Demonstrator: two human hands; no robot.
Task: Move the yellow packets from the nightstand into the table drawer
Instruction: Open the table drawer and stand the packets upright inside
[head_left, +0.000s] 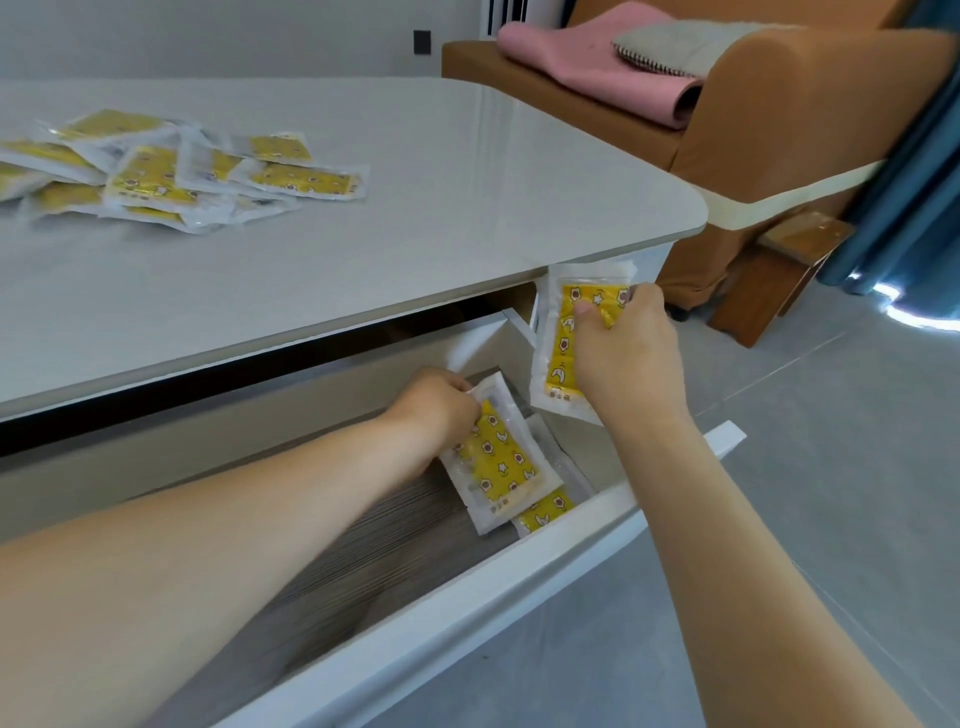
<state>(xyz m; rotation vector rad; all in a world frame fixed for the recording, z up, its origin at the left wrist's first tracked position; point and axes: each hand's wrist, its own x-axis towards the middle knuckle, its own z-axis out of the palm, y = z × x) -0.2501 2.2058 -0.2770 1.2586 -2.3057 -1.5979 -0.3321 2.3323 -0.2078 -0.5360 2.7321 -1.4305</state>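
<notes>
Left hand (441, 410), forearm reaching into the open drawer (467, 597), pinches the upper end of a yellow packet (501, 460) lying tilted on the drawer floor, over another packet (545, 512) that is mostly hidden by the drawer front. Right hand (621, 345), above the drawer's far right corner, grips a third packet (569, 338) upright between thumb and fingers. A pile of packets (171, 171) remains on the tabletop (467, 197), cut off at left. Packet print is too small to read.
</notes>
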